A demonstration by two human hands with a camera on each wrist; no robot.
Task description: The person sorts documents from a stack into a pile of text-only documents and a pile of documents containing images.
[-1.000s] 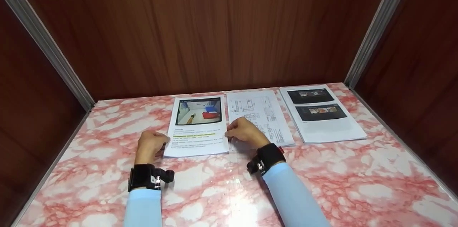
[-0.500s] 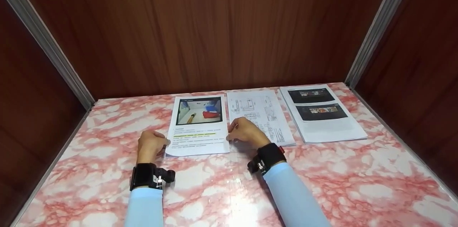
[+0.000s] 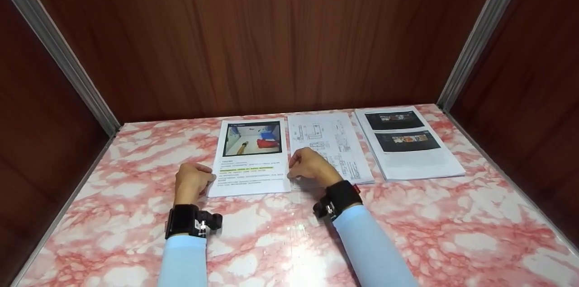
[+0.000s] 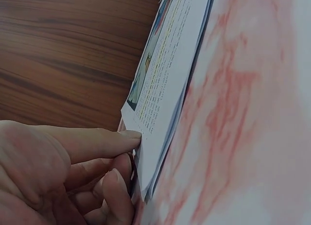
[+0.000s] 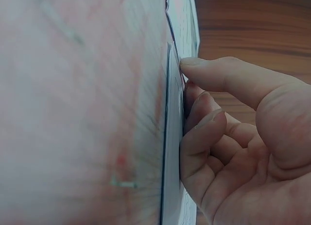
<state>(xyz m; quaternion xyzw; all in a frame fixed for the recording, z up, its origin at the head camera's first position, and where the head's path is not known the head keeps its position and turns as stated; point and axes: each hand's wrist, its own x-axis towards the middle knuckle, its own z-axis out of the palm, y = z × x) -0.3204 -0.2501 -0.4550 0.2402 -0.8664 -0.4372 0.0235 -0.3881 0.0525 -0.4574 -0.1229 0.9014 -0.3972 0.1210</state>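
A stack of printed sheets (image 3: 253, 176), topped by a colour photo and a yellow-highlighted line, lies left of the table's middle. My left hand (image 3: 192, 182) pinches its left edge near the front corner. In the left wrist view the thumb (image 4: 107, 141) presses on the top page (image 4: 167, 84), other fingers curled below the edge. My right hand (image 3: 313, 166) pinches the stack's right edge, reaching over a page of line drawings (image 3: 350, 156). Seen from the right wrist, the thumb tip (image 5: 194, 62) meets the paper edge, with the fingers bent beneath.
Right of the drawings lies another paper stack (image 3: 418, 162) showing two dark pictures. Everything rests on a red-and-white marbled table (image 3: 253, 242). Brown wood-grain panels (image 3: 280, 43) with grey metal corner posts (image 3: 479, 29) enclose the back and sides.
Both hands keep their grip on the stack's edges. Its near-left corner, slightly bent half a second ago, now looks straighter. The head view has shifted a little.
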